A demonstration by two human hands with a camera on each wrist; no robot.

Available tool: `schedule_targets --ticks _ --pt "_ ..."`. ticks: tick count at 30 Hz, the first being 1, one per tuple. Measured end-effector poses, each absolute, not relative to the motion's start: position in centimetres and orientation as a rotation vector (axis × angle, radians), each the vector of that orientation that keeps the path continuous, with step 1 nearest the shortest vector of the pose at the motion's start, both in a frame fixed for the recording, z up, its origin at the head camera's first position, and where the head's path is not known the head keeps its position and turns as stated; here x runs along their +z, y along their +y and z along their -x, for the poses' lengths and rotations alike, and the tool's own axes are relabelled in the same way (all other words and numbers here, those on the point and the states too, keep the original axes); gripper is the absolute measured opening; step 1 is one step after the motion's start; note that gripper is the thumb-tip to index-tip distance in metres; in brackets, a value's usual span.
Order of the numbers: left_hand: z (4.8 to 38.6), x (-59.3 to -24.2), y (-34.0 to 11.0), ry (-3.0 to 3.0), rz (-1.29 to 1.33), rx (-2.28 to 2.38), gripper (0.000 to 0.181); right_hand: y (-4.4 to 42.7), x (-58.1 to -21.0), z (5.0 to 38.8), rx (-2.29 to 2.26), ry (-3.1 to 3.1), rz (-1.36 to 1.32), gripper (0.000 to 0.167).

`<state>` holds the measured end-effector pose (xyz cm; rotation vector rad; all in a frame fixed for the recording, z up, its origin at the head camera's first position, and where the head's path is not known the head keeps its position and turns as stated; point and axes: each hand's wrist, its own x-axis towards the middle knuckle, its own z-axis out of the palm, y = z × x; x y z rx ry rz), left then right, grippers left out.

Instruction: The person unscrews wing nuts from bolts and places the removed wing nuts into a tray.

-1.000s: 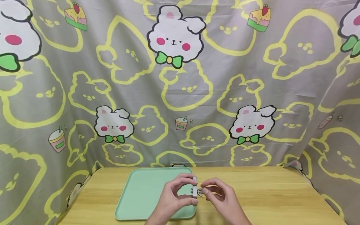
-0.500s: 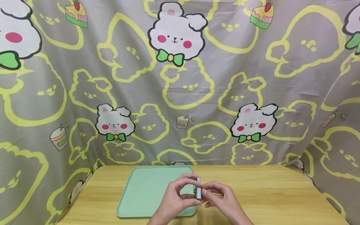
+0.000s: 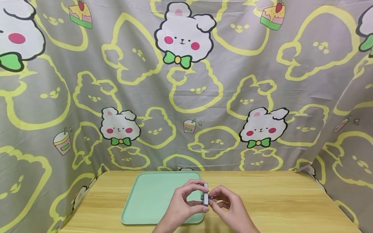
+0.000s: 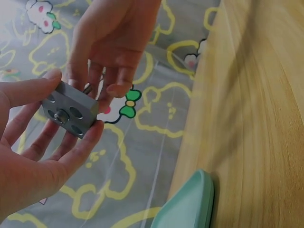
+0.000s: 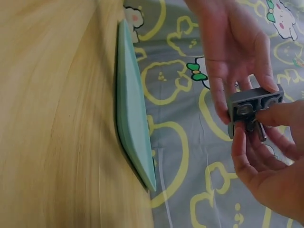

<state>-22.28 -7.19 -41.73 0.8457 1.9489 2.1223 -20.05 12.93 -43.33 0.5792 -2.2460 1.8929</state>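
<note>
My left hand [image 3: 182, 202] holds a grey metal block [image 3: 206, 194] by its edges, thumb on one side and fingers on the other. In the left wrist view the block [image 4: 71, 108] shows several round holes and a bolt end [image 4: 61, 116] at its middle. On the opposite face, my right hand [image 3: 228, 205] pinches a small metal fitting with a threaded screw [image 5: 261, 131]. Right thumb and fingertips hide much of that fitting. Both hands are raised above the table, close together, near the tray's right edge.
A mint-green tray [image 3: 154, 197] lies on the wooden table [image 3: 276, 200], left of and behind the hands. A grey patterned curtain [image 3: 186, 97] with rabbit faces encloses the back and both sides.
My right hand has come in against the block, and its fingers have shifted around the fitting. The block has moved slightly right; the left hand keeps its hold.
</note>
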Motion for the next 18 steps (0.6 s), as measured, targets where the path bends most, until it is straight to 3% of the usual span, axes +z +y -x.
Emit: schedule_targets --ticks 6,9,11,15,18 --pt "22.3 -41.5 -7.3 1.917 -0.839 2.139 0.043 12.9 -43.9 20.3 1.374 -2.087 -0.864 0.037" --pt "22.4 -41.4 -7.4 1.908 -0.829 2.145 0.042 13.0 -44.2 20.5 1.204 -2.018 -0.948 0.041" --pt "22.4 -41.4 -7.4 1.904 -0.825 2.145 0.043 13.1 -44.3 20.7 1.138 -1.982 -0.991 0.039" --pt "22.4 -41.4 -7.5 1.895 -0.816 2.146 0.043 13.1 -44.5 20.8 1.069 -1.934 -1.038 0.017" --pt "22.4 -41.5 -7.5 1.890 -0.807 2.152 0.041 13.0 -44.5 20.9 1.057 -1.923 -1.047 0.012"
